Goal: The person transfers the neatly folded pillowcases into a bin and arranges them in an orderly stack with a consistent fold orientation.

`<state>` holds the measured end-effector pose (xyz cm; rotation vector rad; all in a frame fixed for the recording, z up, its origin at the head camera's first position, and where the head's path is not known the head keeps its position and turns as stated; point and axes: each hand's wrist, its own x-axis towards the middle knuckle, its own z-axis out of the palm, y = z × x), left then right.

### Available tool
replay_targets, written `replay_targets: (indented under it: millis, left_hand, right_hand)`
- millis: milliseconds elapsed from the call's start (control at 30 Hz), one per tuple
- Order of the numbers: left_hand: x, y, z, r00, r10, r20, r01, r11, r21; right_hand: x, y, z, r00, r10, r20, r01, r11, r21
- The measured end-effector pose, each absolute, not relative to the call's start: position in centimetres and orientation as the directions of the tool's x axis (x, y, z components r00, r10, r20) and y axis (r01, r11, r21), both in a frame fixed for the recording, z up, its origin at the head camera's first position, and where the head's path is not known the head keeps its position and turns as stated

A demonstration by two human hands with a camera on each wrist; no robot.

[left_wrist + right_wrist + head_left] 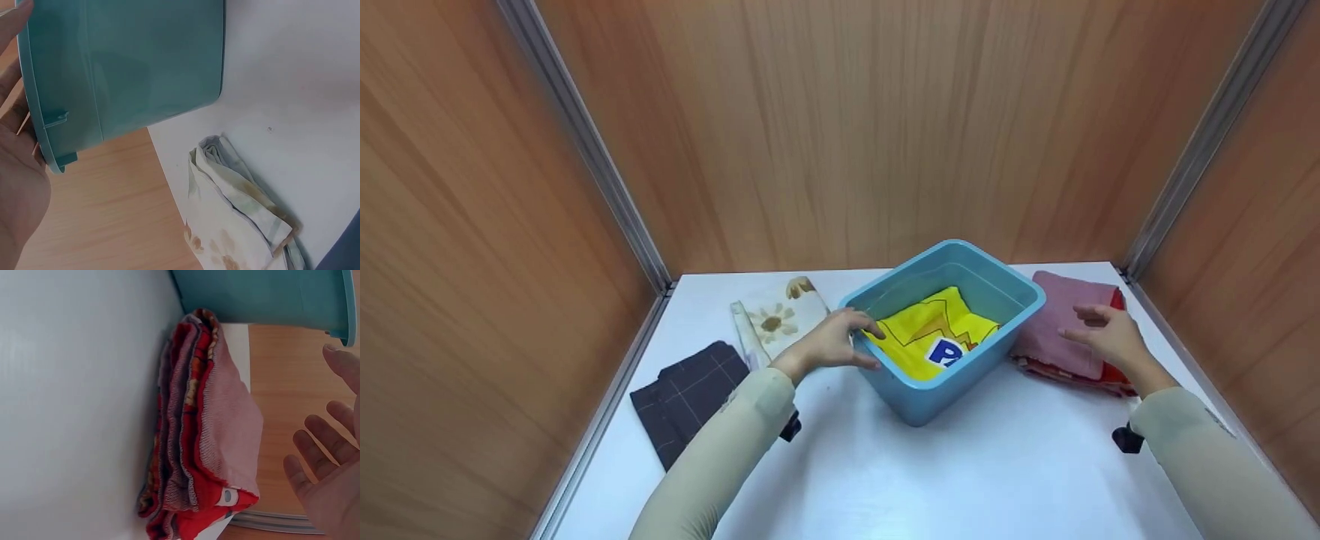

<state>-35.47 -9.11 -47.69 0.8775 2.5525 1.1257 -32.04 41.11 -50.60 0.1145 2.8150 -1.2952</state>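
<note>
A light blue plastic bin (915, 415) stands at an angle on the white table. Inside it lies a folded yellow cloth (907, 322) with a printed letter. My left hand (832, 341) grips the bin's left rim, with curled fingers over the inside and the thumb at the outer side. In the left wrist view, part of those fingers is hidden behind the rim. My right hand (1110, 337) hovers over a folded pink and red cloth (1061, 322) to the right of the bin. Its fingers are loosely spread and hold nothing.
A dark checked folded cloth (690, 397) lies at the front left of the table, beside my left sleeve. Behind it is a white folded cloth with flowers (780, 319). Wooden panels (885, 135) enclose the back and both sides.
</note>
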Motion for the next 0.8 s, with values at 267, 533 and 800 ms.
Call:
replay_targets:
  millis: [267, 533, 800]
  left_hand:
    - [-35.4, -9.0, -48.0, -0.813, 0.582, 0.039, 0.423, 0.543, 0.725]
    - [-35.3, -9.0, -48.3, -0.833, 0.553, 0.026, 0.387, 0.548, 0.742]
    - [-35.4, -8.9, -48.6, -0.837, 0.546, 0.03, 0.368, 0.522, 0.77]
  right_hand:
    - [-31.5, 41.3, -52.3, -0.995, 0.052, -0.081, 0.095, 0.651, -0.753]
    - [-31.4, 41.1, -53.7, -0.995, 0.031, -0.099, 0.095, 0.655, -0.75]
    - [-31.4, 41.3, -55.5, -0.994, 0.006, -0.112, 0.084, 0.702, -0.707]
